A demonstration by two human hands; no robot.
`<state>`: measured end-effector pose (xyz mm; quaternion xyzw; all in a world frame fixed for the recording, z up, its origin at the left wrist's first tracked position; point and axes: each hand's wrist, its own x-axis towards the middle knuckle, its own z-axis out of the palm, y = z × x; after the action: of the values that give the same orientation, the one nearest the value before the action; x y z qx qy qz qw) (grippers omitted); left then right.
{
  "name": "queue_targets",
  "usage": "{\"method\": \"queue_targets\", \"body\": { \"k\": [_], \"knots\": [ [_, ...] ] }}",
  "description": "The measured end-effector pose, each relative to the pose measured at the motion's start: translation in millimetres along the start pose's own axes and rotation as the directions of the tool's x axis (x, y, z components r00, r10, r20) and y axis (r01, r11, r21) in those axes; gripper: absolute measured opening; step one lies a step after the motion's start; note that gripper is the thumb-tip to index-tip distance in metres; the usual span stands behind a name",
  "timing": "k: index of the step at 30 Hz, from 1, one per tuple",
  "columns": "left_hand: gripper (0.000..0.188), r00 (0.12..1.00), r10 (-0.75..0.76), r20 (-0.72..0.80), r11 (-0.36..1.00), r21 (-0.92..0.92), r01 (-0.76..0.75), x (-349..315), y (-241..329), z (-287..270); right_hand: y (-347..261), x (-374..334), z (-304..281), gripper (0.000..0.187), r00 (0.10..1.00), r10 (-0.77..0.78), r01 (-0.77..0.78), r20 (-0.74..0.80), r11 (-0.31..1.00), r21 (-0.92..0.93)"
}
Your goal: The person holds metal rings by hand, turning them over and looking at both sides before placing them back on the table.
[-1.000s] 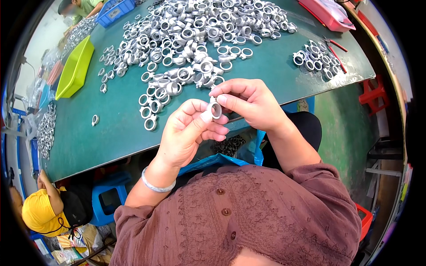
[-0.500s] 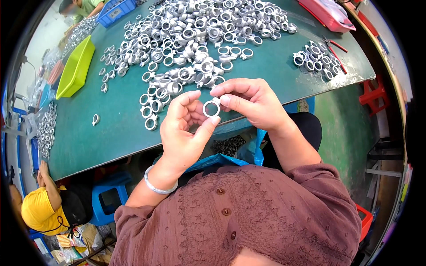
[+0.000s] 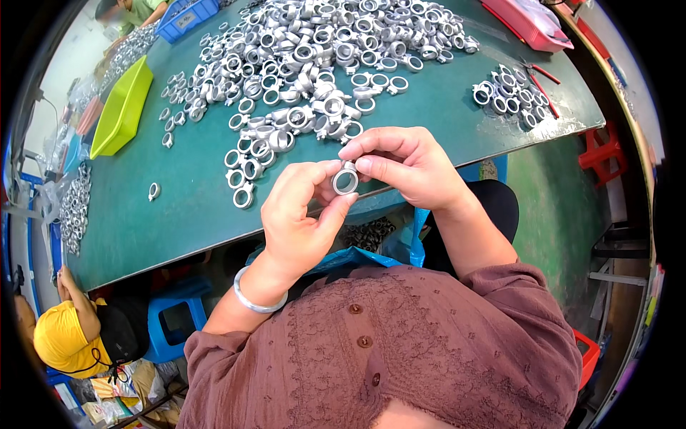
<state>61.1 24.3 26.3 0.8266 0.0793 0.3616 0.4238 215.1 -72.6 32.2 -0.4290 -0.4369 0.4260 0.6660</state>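
Observation:
Between both hands, just above the table's front edge, is a small silver-grey metal ring [image 3: 346,193] with a short lug at its top. My right hand [image 3: 411,168] pinches the lug between thumb and forefinger. From the other side, my left hand [image 3: 294,218] closes on the ring, its thumb at the lower rim and its fingers behind. A large heap of similar metal rings [image 3: 307,53] spreads over the green table [image 3: 193,229] beyond my hands. Its nearest rings lie just past my left fingers. One lone ring [image 3: 154,191] rests to the left.
At the right lie a smaller group of rings [image 3: 509,93] and red-handled pliers [image 3: 547,89]. A pink-red tray [image 3: 525,28], a lime-green tray [image 3: 123,107] and a blue bin [image 3: 187,20] stand around the heap. A person in yellow [image 3: 68,336] is at lower left, near a blue stool [image 3: 175,322].
The ring has turned and shifted slightly right and down. My left fingers have moved up and in, closer to the right fingertips. My right hand has barely moved.

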Motion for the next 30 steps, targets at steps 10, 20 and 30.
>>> {"method": "queue_targets", "body": {
  "k": [10, 20, 30],
  "knots": [
    [0.032, 0.955, 0.168, 0.246, 0.951, 0.215, -0.222, 0, 6, -2, -2, 7, -10, 0.014, 0.974, -0.194, 0.113, -0.119, 0.866, -0.487],
    [0.031, 0.967, 0.111, 0.231, 0.946, 0.272, -0.173, 3, 5, -9, 11, 40, -17, 0.026, 0.900, -0.429, 0.179, 0.076, 0.205, -0.962],
    [0.019, 0.991, -0.086, 0.099, 0.991, 0.111, 0.074, 3, 2, -13, 7, 43, -19, 0.014, 0.857, -0.485, 0.302, 0.175, 0.197, -0.933]
  ]
}}
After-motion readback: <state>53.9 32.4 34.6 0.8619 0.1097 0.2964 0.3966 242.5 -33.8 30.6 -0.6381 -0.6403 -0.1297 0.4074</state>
